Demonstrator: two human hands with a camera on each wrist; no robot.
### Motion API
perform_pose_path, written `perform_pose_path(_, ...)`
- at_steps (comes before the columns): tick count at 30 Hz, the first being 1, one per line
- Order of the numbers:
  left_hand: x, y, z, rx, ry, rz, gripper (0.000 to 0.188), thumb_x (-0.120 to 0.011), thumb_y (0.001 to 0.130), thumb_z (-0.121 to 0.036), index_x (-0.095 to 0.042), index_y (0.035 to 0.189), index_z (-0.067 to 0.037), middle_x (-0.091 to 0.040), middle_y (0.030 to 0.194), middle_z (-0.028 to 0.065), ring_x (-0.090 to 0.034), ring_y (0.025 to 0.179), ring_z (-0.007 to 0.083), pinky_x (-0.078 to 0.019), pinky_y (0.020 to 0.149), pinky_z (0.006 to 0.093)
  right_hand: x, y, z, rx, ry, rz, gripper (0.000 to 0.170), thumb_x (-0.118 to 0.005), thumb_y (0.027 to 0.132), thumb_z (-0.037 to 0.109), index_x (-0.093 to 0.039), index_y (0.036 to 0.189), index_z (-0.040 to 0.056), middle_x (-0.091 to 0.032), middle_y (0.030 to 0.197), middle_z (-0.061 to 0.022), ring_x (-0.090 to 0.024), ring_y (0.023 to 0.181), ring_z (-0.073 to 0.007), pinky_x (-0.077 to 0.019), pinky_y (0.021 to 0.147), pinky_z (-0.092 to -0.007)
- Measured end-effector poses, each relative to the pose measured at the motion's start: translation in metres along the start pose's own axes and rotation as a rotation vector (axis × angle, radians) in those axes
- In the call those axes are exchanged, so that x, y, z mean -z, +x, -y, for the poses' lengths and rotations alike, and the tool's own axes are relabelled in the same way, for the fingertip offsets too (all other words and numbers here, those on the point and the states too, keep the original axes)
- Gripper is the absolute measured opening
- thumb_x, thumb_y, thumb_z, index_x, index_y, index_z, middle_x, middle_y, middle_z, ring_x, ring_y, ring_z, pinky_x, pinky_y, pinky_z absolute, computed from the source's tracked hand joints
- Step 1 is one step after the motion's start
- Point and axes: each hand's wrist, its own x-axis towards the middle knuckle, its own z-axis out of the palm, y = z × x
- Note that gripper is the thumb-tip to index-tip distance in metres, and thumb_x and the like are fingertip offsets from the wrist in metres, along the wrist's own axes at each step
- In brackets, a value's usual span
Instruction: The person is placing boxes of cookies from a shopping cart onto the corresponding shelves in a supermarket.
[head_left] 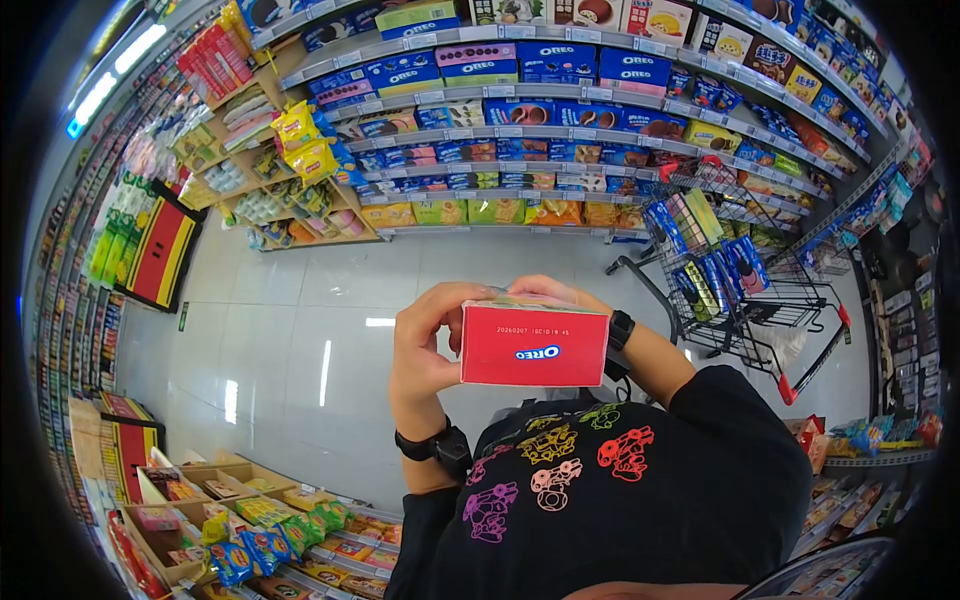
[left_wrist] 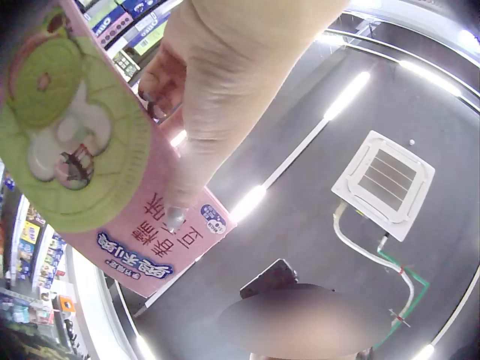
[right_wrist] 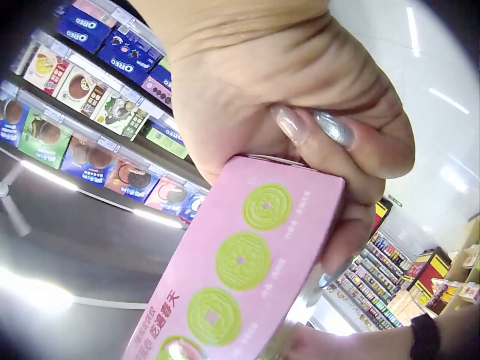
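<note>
An Oreo box is held up in front of the chest; its red end (head_left: 534, 345), with a printed date, faces the head camera. The left hand (head_left: 432, 340) grips the box's left side, thumb low and fingers at the far edge. In the left wrist view that hand (left_wrist: 214, 97) pinches the pink box (left_wrist: 135, 202) with green cookie art. The right hand (head_left: 548, 288) is mostly hidden behind the box in the head view. In the right wrist view the right hand (right_wrist: 300, 112) has curled fingers round the pink box (right_wrist: 247, 247).
Shelves of Oreo boxes (head_left: 560, 62) stand ahead. A shopping cart (head_left: 740, 270) with several packs is at the right. Snack bins (head_left: 240, 510) lie at the lower left, and a wooden display rack (head_left: 290, 190) stands at the upper left. Grey tile floor (head_left: 290, 330) lies between.
</note>
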Motion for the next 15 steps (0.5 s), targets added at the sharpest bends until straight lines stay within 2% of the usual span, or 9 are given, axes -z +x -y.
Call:
perform_pose_path(5, -0.002, 0.005, 0.003, 0.012, 0.028, -0.010, 0.052, -0.081, 0.055, -0.018, -0.061, 0.101, -0.003, -0.063, 0.090, 0.0030, -0.044, 0.053, 0.0026, -0.0348, 0.047, 0.0168, -0.053, -0.009, -0.007, 0.146, -0.505, -0.558, 0.042, -0.047, 0.086, 0.022, -0.049, 0.118, -0.0047, -0.062, 0.103, -0.0192, -0.065, 0.084, -0.0208, -0.0558, 0.069, -0.0322)
perform_pose_path(12, -0.008, 0.020, 0.017, 0.053, 0.020, 0.003, 0.052, -0.081, 0.055, -0.018, -0.061, 0.100, -0.003, -0.062, 0.086, 0.0013, -0.045, 0.055, 0.0017, -0.0350, 0.049, 0.0166, -0.025, -0.012, 0.000, 0.182, -0.434, -0.550, 0.038, -0.046, 0.087, 0.027, -0.055, 0.111, -0.0006, -0.064, 0.099, -0.0144, -0.066, 0.080, -0.0182, -0.0555, 0.063, -0.0303)
perform_pose_path(15, -0.010, 0.032, 0.025, 0.079, 0.022, 0.008, 0.056, -0.082, 0.055, -0.021, -0.060, 0.103, -0.003, -0.063, 0.091, 0.0026, -0.049, 0.061, 0.0029, -0.0374, 0.052, 0.0171, -0.032, -0.020, 0.014, 0.202, -0.375, -0.356, 0.037, -0.045, 0.088, 0.028, -0.056, 0.110, -0.0006, -0.065, 0.097, -0.0130, -0.066, 0.080, -0.0182, -0.0555, 0.061, -0.0297)
